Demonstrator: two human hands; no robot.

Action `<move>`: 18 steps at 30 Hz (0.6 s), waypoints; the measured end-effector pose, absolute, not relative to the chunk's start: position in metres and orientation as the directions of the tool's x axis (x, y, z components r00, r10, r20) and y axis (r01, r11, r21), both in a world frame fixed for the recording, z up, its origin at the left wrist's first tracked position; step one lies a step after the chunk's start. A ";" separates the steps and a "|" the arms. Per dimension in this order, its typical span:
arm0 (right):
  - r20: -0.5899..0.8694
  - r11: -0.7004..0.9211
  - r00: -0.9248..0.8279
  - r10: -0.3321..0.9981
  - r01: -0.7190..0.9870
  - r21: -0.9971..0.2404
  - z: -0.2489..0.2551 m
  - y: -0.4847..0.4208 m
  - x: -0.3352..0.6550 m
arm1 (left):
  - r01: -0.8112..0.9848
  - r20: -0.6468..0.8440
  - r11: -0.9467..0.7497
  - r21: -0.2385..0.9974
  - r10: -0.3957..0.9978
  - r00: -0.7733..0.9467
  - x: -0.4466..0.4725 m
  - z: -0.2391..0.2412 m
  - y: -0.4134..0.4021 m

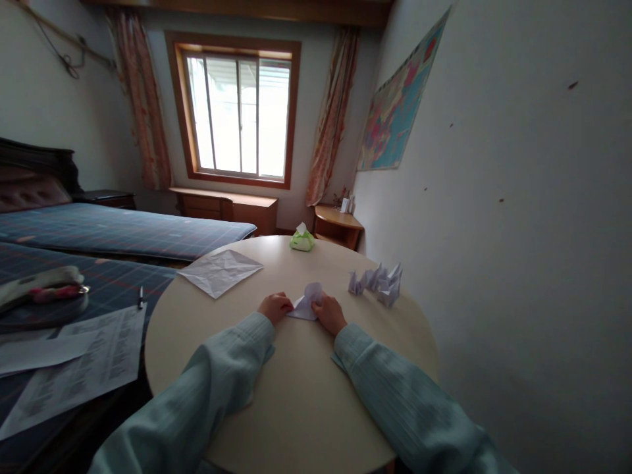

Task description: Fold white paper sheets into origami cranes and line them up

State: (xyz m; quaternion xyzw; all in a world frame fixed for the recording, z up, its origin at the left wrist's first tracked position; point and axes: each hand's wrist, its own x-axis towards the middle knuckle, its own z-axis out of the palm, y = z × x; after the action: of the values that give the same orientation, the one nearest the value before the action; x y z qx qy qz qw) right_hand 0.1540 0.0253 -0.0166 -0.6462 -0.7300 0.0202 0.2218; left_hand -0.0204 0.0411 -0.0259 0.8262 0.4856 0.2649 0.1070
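While the right hand (330,312) pinches the folded paper (302,308) and the left hand (274,308) touches its left corner, whether gripping I cannot tell, it sits between them on the round table (306,401), with paper figures (390,287) to the right, a creased sheet (220,271) leftward and a green tissue pack (301,243) beyond.

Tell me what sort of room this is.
Most likely a bedroom: two beds with blue plaid covers line the left side, a dark headboard stands at the far left, and patterned curtains flank the window.
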 end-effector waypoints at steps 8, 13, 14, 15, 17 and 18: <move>0.269 0.154 -0.074 0.960 0.944 -0.291 -0.017 0.024 0.153 | 0.753 0.326 -0.591 0.291 0.801 0.503 -0.020 -0.023 0.042; 0.234 0.149 -0.085 0.969 0.951 -0.270 -0.015 0.023 0.152 | 0.741 0.347 -0.613 0.274 0.781 0.519 -0.020 -0.025 0.043; 0.234 0.151 -0.087 0.968 0.951 -0.269 -0.015 0.023 0.153 | 0.739 0.351 -0.615 0.275 0.780 0.519 -0.020 -0.025 0.043; 0.238 0.155 -0.090 0.967 0.950 -0.270 -0.015 0.024 0.153 | 0.738 0.354 -0.615 0.277 0.780 0.517 -0.020 -0.026 0.044; 0.249 0.164 -0.095 0.964 0.948 -0.273 -0.017 0.024 0.153 | 0.737 0.353 -0.615 0.281 0.780 0.516 -0.020 -0.027 0.044; 0.254 0.165 -0.094 0.963 0.947 -0.275 -0.017 0.025 0.154 | 0.736 0.354 -0.615 0.283 0.780 0.516 -0.020 -0.027 0.044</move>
State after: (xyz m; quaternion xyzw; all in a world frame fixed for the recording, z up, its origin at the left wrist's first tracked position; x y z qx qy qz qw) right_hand 0.1537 0.0247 -0.0173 -0.6460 -0.7392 0.0203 0.1895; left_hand -0.0197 0.0441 -0.0270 0.8693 0.4358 0.2280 0.0485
